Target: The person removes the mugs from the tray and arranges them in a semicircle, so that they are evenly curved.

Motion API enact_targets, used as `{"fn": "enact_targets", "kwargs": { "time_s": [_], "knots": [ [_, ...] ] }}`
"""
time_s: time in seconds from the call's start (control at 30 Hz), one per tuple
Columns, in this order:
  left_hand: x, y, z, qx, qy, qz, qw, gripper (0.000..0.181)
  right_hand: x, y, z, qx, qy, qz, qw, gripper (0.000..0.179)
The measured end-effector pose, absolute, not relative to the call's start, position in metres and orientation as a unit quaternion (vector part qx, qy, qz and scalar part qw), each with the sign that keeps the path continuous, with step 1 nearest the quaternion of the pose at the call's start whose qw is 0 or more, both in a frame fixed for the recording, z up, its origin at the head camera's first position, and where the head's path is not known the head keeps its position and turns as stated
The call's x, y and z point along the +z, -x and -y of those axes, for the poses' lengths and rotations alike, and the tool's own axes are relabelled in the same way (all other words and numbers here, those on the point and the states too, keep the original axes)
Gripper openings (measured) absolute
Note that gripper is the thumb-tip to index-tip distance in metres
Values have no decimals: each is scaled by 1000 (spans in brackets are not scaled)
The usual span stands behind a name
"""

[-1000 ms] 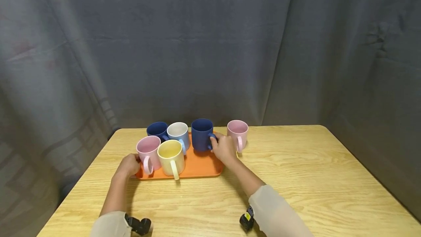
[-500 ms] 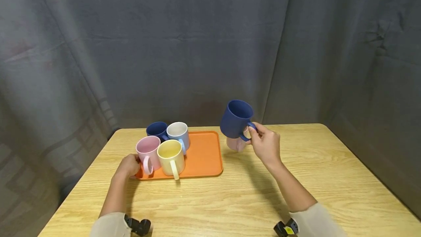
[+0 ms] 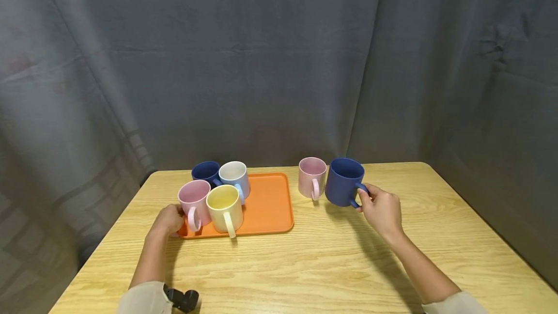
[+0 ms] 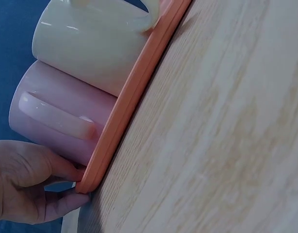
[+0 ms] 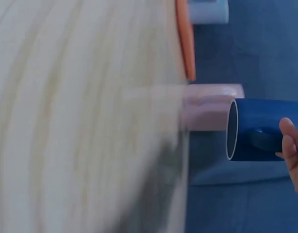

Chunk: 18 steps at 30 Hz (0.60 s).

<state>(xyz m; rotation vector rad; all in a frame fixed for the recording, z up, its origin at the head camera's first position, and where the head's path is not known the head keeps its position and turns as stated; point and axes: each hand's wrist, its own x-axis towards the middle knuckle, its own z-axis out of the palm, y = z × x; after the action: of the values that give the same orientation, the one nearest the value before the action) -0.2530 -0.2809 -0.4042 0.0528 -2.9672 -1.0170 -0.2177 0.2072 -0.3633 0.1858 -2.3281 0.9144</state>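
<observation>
My right hand [image 3: 384, 211] grips a dark blue mug [image 3: 343, 183] by its handle, holding it upright just to the right of a pink mug [image 3: 311, 178] at the table's back. In the right wrist view the held blue mug [image 5: 265, 129] shows side-on, fingers at its handle. My left hand [image 3: 166, 221] pinches the near left corner of an orange tray [image 3: 272, 202]; the left wrist view shows its fingertips on either side of the tray's rim [image 4: 98, 165]. On the tray stand another pink mug [image 3: 194, 202], a yellow mug [image 3: 224, 210], a light blue mug [image 3: 235, 178] and another dark blue mug [image 3: 206, 172].
The four-sided wooden table [image 3: 279, 275] ends at a grey curtain [image 3: 261, 71] behind it. Mugs crowd the tray's left half, while its right half is bare orange. A black wrist camera [image 3: 185, 300] sits at the left sleeve.
The right hand has lifted the dark blue mug off the tray, carried it rightward over the pink mug, and lowered it beside that mug. The left hand stays at the tray corner.
</observation>
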Motion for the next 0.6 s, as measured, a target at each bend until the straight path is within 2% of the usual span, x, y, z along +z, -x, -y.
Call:
{"fn": "enact_targets", "kwargs": {
  "time_s": [0.17, 0.37, 0.6],
  "knots": [
    [-406, 254, 280, -317, -15, 948, 2, 30, -377, 227, -213, 333, -51, 907, 253, 19],
    [-406, 257, 277, -305, -9, 952, 8, 30, -385, 231, -216, 324, -36, 922, 208, 24],
    [-403, 256, 274, -315, -17, 949, -4, 31, -383, 226, -213, 326, -41, 926, 188, 25]
  ]
}}
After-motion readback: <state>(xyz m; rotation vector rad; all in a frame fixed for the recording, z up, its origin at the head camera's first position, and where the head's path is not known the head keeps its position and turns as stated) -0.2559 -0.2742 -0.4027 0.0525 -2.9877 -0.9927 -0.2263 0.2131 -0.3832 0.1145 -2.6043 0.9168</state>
